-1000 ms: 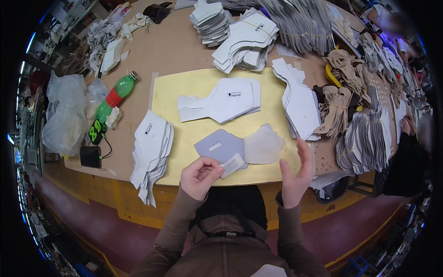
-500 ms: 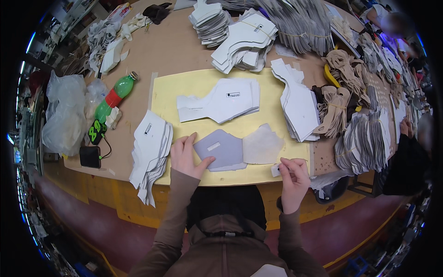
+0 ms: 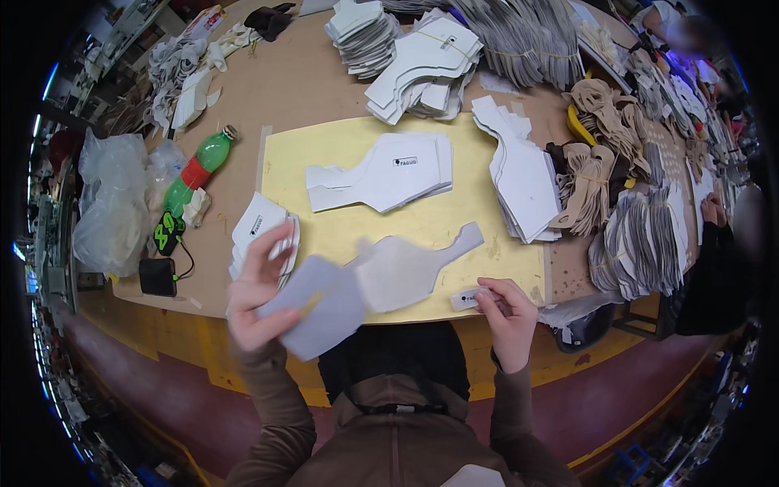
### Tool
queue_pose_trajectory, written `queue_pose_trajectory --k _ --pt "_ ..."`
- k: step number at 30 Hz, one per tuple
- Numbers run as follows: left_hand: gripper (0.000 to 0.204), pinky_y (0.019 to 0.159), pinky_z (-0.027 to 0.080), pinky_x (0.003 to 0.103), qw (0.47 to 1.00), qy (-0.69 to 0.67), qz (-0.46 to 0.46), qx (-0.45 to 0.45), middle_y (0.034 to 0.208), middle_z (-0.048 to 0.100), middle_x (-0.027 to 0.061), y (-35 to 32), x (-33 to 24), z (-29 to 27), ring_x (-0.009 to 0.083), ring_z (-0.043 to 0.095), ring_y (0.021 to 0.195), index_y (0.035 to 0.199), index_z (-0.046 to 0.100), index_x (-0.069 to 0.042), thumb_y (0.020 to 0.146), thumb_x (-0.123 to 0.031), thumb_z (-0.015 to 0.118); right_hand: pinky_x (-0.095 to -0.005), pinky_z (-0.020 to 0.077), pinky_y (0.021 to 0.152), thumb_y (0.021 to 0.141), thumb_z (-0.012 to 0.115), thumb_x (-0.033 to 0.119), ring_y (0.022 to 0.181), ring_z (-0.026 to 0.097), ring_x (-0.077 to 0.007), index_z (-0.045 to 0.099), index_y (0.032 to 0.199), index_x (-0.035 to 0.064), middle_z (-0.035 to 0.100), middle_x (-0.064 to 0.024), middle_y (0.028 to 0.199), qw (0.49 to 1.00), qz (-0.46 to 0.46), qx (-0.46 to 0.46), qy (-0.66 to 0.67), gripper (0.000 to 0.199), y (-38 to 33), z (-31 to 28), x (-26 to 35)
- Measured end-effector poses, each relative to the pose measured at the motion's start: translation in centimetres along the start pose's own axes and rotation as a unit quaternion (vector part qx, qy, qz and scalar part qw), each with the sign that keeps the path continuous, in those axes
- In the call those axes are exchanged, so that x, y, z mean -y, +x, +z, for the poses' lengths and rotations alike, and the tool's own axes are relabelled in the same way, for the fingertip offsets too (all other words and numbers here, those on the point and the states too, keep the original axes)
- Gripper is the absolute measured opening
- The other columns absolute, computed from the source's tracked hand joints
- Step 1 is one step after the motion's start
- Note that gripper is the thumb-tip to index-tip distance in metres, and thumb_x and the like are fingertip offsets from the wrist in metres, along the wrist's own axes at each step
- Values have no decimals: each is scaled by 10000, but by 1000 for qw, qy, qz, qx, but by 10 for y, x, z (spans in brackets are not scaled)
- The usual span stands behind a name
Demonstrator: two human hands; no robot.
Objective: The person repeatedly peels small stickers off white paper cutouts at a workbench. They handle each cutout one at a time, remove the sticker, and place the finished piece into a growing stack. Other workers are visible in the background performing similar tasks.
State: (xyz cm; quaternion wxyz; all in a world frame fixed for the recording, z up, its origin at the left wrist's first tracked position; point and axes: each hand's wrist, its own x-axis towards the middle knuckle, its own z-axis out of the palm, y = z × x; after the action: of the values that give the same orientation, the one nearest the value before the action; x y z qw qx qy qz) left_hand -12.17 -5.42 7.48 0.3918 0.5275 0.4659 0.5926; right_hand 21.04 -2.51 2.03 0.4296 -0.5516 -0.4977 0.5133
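My left hand (image 3: 261, 296) grips a grey-lavender template (image 3: 318, 312) with a slot cut through it, lifted and tilted at the near edge of the yellow sheet (image 3: 284, 166). A pale translucent piece (image 3: 393, 280) joins its right side, blurred by motion. Partly under that piece lies a grey cut piece (image 3: 464, 243) with a narrow tail. Between thumb and fingers, my right hand (image 3: 511, 316) pinches a small whitish block (image 3: 465, 299) with dark print, just above the sheet's near edge. Beyond both hands lies a stack of white cut pieces (image 3: 389, 178), its top one bearing a printed mark.
More white stacks lie left (image 3: 258, 227) and right (image 3: 519, 183). Behind are tied bundles (image 3: 430, 69); beige bundles (image 3: 586, 183) and grey bundles (image 3: 641, 239) sit farther right. At left are a green bottle (image 3: 213, 154), a phone (image 3: 157, 277) and plastic bags (image 3: 114, 203). Another person's hand (image 3: 714, 211) shows far right.
My left hand has lifted the template off the sheet and swung it left and toward me, uncovering the tailed grey piece. The right hand has shifted slightly left with the block turned.
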Motion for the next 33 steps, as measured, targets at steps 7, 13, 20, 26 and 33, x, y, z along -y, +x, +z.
queue_pose_trajectory --k 7,13,20,26,33 --pt "351 1133 314 434 943 -247 186 125 974 664 12 -13 -43 -64 149 592 895 993 667 -97 958 -446 647 -424 466 968 858 737 30 1090 604 -287 714 1167 44 654 -107 1213 921 -196 -3 -336 311 5 18 7" --pt "433 570 541 307 969 -154 140 137 1111 605 165 -38 -26 -61 240 640 802 1070 623 10 735 -29 895 -528 361 1140 911 719 176 1349 509 -332 686 1236 78 592 -135 1405 862 -290 193 -368 341 -10 75 4" --pt "506 783 546 271 972 -49 -193 127 1081 643 131 -33 -14 7 162 673 917 1190 563 8 763 113 814 -446 427 1087 951 658 159 1260 590 -327 663 1258 0 636 -175 1338 948 -193 224 -115 346 9 83 14" --pt "505 806 519 254 911 -222 -329 115 1059 674 56 -41 26 90 90 641 883 1309 485 -39 890 15 763 -269 493 639 843 779 51 662 636 -170 724 977 -36 693 -103 797 947 -15 305 -95 168 5 -18 37" --pt "248 867 492 378 936 299 94 159 1137 673 81 -23 75 151 280 627 1041 1099 671 -81 866 -121 745 -289 502 549 804 829 74 633 686 -222 766 912 -14 711 -111 795 904 -190 383 -13 153 -13 -78 51"
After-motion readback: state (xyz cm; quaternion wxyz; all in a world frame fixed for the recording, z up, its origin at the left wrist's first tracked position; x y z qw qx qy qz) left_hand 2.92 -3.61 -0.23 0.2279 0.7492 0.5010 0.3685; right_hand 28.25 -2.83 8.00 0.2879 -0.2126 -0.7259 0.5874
